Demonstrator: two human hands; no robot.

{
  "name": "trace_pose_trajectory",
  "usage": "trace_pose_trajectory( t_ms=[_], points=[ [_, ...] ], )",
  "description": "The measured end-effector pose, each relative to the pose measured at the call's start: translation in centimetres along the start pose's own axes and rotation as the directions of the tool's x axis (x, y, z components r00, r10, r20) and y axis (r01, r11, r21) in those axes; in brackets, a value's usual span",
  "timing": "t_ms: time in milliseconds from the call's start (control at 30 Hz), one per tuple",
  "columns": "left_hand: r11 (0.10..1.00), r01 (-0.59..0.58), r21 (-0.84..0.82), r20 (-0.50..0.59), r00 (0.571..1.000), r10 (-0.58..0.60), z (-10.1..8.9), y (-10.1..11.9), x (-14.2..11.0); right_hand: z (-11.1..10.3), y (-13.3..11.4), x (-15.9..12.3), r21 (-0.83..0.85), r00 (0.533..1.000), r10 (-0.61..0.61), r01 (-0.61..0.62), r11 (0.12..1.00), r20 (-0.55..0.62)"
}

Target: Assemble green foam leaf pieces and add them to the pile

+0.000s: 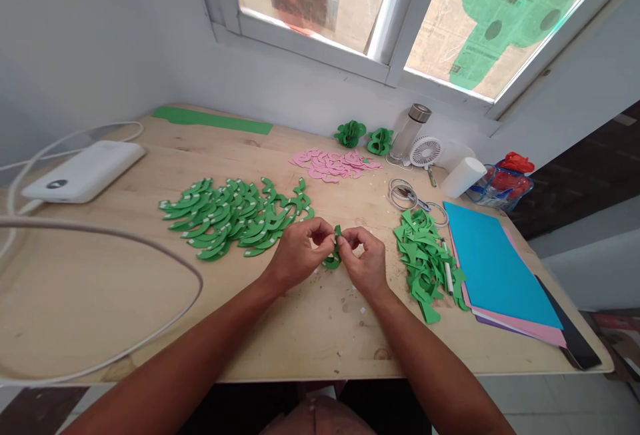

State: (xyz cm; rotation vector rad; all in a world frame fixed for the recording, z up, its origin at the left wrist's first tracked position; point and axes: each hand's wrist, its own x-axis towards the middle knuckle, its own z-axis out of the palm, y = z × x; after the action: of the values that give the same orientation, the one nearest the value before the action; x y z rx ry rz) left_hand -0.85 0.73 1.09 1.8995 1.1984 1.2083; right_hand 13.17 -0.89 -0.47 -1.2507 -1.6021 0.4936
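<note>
Close to the middle of the table, my left hand (305, 251) and my right hand (365, 258) pinch a small curved green paper piece (332, 262) between thumbs and fingers. My fingers cover part of it. Left of my hands lies a spread pile of curved green paper pieces (235, 215), many with small white tabs on them. Beyond my hands is a heap of pink paper cut-outs (333, 165). Green paper scraps (420, 255) lie to the right, with a white pen (447, 267) on top.
Two green paper balls (350, 133), a bottle (410, 131) and a small fan (425, 151) stand by the wall. Colored sheets (500, 265) lie over a dark device (583, 351) at right. A power bank (85, 171) and a looping cable (193, 261) are at left.
</note>
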Motion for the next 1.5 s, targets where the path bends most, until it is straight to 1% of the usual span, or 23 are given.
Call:
trace_pose_trajectory(
  t_ms=[167, 333, 433, 533, 667, 800, 900, 1067, 1167, 1300, 1400, 1433, 1500],
  points=[
    [0.994, 0.091, -0.056, 0.044, 0.995, -0.089, -0.1, 0.1, 0.1, 0.0, 0.1, 0.0, 0.030, 0.998, 0.057, -0.057, 0.998, 0.013],
    [0.965, 0.185, -0.186, 0.092, 0.981, -0.171, -0.1, -0.1, 0.3, -0.1, 0.0, 0.1, 0.077, 0.992, 0.120, -0.121, 0.990, 0.027],
    [0.935, 0.225, -0.274, 0.112, 0.973, -0.202, -0.1, -0.3, 0.4, -0.1, -0.1, 0.2, 0.119, 0.988, 0.153, -0.156, 0.980, 0.036],
    [0.910, 0.253, -0.328, 0.119, 0.967, -0.226, -0.1, -0.4, 0.5, -0.1, 0.1, 0.3, 0.164, 0.982, 0.187, -0.191, 0.968, 0.038],
    [0.904, 0.267, -0.334, 0.093, 0.964, -0.250, -0.3, -0.5, 0.7, -0.1, 0.5, 0.5, 0.206, 0.973, 0.228, -0.229, 0.951, 0.030],
    [0.908, 0.285, -0.308, 0.069, 0.958, -0.278, -0.4, -1.1, 0.9, 0.1, 0.9, 0.5, 0.249, 0.964, 0.265, -0.266, 0.931, 0.037],
    [0.920, 0.292, -0.261, 0.069, 0.956, -0.284, -0.4, -1.7, 0.9, 0.2, 1.1, 0.5, 0.314, 0.952, 0.300, -0.303, 0.900, 0.061],
    [0.936, 0.269, -0.225, 0.029, 0.962, -0.270, -0.2, -2.1, 0.9, 0.2, 1.2, 0.7, 0.406, 0.928, 0.361, -0.368, 0.836, 0.097],
    [0.940, 0.279, -0.196, 0.057, 0.960, -0.273, -0.3, -1.9, 0.9, 0.2, 1.1, 0.7, 0.429, 0.917, 0.383, -0.392, 0.814, 0.112],
    [0.945, 0.286, -0.160, 0.097, 0.957, -0.273, -0.4, -1.6, 0.9, 0.2, 0.9, 0.7, 0.452, 0.914, 0.386, -0.398, 0.798, 0.124],
    [0.920, 0.309, -0.242, 0.095, 0.951, -0.295, -0.5, -1.4, 1.0, 0.1, 0.7, 0.7, 0.459, 0.909, 0.396, -0.410, 0.788, 0.132],
    [0.902, 0.325, -0.283, 0.115, 0.945, -0.305, -0.5, -1.3, 1.0, 0.1, 0.7, 0.7, 0.460, 0.907, 0.400, -0.415, 0.785, 0.135],
    [0.863, 0.364, -0.350, 0.194, 0.930, -0.313, -0.5, -1.1, 0.9, 0.1, 0.6, 0.7, 0.462, 0.904, 0.403, -0.421, 0.781, 0.143]
  ],
)
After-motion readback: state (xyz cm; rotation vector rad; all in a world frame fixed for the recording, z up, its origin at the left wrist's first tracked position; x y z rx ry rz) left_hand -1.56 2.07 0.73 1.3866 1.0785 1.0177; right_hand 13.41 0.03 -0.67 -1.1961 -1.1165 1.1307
